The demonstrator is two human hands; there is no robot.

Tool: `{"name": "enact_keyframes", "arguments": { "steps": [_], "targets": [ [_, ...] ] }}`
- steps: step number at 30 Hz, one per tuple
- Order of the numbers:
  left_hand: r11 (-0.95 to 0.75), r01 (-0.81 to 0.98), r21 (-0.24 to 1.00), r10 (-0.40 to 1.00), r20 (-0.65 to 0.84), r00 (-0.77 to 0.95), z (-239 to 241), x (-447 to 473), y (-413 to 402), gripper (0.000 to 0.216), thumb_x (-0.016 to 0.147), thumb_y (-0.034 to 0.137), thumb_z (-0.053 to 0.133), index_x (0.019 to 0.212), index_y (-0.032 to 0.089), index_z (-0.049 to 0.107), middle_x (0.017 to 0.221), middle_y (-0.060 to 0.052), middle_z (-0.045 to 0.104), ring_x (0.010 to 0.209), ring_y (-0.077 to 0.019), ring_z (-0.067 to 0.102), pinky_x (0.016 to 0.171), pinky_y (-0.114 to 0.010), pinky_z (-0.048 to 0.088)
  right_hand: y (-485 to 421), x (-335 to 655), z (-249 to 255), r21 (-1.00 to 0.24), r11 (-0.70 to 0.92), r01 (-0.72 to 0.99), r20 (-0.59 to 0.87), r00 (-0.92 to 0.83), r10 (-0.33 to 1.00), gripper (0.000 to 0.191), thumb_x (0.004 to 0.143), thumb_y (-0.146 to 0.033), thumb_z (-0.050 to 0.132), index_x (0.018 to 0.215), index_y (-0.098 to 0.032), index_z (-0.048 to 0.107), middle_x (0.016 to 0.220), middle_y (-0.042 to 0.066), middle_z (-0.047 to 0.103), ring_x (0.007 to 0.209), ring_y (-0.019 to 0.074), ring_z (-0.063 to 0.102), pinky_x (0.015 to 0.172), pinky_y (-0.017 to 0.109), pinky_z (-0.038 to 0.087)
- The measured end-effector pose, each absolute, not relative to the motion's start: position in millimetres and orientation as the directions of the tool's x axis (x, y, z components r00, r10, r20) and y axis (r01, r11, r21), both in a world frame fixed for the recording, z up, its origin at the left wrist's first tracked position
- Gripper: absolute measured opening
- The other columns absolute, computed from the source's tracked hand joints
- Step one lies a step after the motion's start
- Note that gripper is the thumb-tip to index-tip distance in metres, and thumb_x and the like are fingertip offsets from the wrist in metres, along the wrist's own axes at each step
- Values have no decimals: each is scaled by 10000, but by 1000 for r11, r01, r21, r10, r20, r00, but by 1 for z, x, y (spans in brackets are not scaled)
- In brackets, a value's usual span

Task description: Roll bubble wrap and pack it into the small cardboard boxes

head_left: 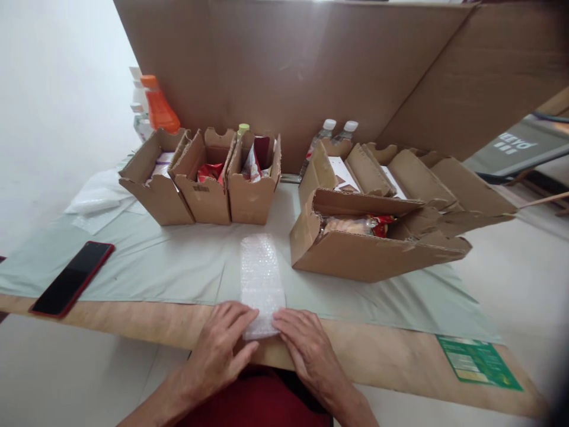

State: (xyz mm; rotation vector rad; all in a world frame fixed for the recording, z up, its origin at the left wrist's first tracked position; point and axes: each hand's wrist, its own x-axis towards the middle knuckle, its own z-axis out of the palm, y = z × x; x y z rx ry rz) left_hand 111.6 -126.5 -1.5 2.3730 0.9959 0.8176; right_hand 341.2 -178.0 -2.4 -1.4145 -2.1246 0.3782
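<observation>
A flat strip of clear bubble wrap (pixel 261 270) lies lengthwise before me, its near end reaching over the wooden table edge. My left hand (pixel 224 341) rests at its near left side, fingertips touching it and the thumb spread apart below. On the near right side, the fingers of my right hand (pixel 309 344) lie stretched out, their tips on the wrap. Both hands look open, pressing lightly rather than gripping. Whether anything is inside the wrap I cannot tell.
Cardboard bins (pixel 251 201) with packets stand at the back left. More bins (pixel 355 255) stand at the right. Bottles (pixel 162 110) stand behind. A phone (pixel 73 279) lies at the left, plastic wrapping (pixel 100 190) beyond it, and a green card (pixel 480 362) at the right edge.
</observation>
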Motion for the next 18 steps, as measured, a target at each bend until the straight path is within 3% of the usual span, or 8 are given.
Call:
{"name": "enact_keyframes", "arguments": {
  "steps": [2, 4, 8, 11, 15, 18],
  "targets": [
    [-602, 484, 635, 773, 313, 552, -3, 111, -130, 299, 920, 132, 545, 1178, 211, 673, 959, -79, 752, 878, -240, 691, 807, -393, 573, -176, 339, 4, -601, 350, 719, 209, -281, 937, 306, 988, -95, 467, 1157, -239, 677, 1082, 56, 770, 971, 210, 707, 868, 381, 544],
    [-524, 529, 668, 832, 267, 487, -6, 112, -128, 258, 936, 146, 535, 1136, 199, 689, 897, -70, 754, 806, -224, 693, 754, -366, 576, -174, 339, 3, -632, 300, 714, 203, -221, 954, 274, 1005, -142, 483, 1181, -246, 665, 1077, 49, 768, 954, 205, 711, 861, 365, 552],
    [-443, 639, 629, 888, 211, 408, -15, 119, -118, 283, 927, 197, 565, 1179, 158, 688, 831, -71, 746, 746, -236, 695, 713, -372, 582, -178, 341, -8, -489, 316, 813, 458, -70, 886, 274, 985, -176, 562, 1247, -215, 630, 1198, 114, 714, 1060, 243, 678, 884, 388, 529],
    [-473, 688, 551, 879, 236, 415, -20, 124, -110, 288, 927, 182, 548, 1172, 137, 691, 780, -69, 728, 717, -247, 687, 711, -394, 578, -181, 341, -14, -347, 405, 846, 506, -195, 840, 306, 947, -134, 597, 1243, -197, 636, 1256, 130, 692, 1165, 274, 629, 944, 428, 490],
    [-502, 695, 515, 865, 277, 419, -16, 119, -110, 280, 953, 221, 544, 1190, 135, 668, 904, -110, 725, 814, -267, 687, 752, -415, 575, -174, 338, -12, -284, 468, 837, 435, -323, 841, 281, 959, -95, 544, 1196, -193, 661, 1228, 102, 725, 1240, 284, 597, 958, 447, 467],
    [-601, 590, 539, 796, 337, 503, -5, 109, -118, 340, 938, 249, 597, 1264, 159, 622, 1150, -154, 689, 1047, -295, 654, 892, -442, 551, -170, 339, -4, -402, 439, 803, 370, -296, 880, 279, 973, -94, 517, 1177, -212, 666, 1124, 78, 756, 1171, 266, 630, 955, 447, 476]
  ]
}}
